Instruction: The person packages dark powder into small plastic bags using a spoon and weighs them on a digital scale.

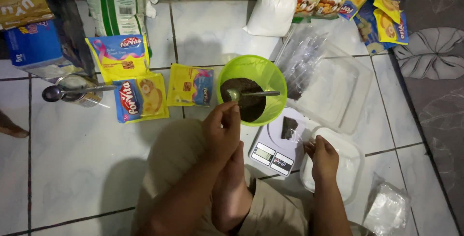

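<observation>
Here, left hand (223, 129) fingers pinched together, empty as far as seen, just below round lime-green plastic bowl (251, 88) w/ dark powder & metal spoon (251, 94); right hand (323, 157) fingers curled, grip unclear, beside small clear bag of dark powder (289, 127) on white digital kitchen scale (279, 145), floor-level.

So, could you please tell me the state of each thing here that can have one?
Green bowl: upright, partly filled with dark powder.
Spoon: lying in the bowl.
Kitchen scale: switched on, small dark-filled bag on top.
Tin can: open, second spoon across its rim.
Left hand: fingers pinched together.
Right hand: beside the scale.
</observation>
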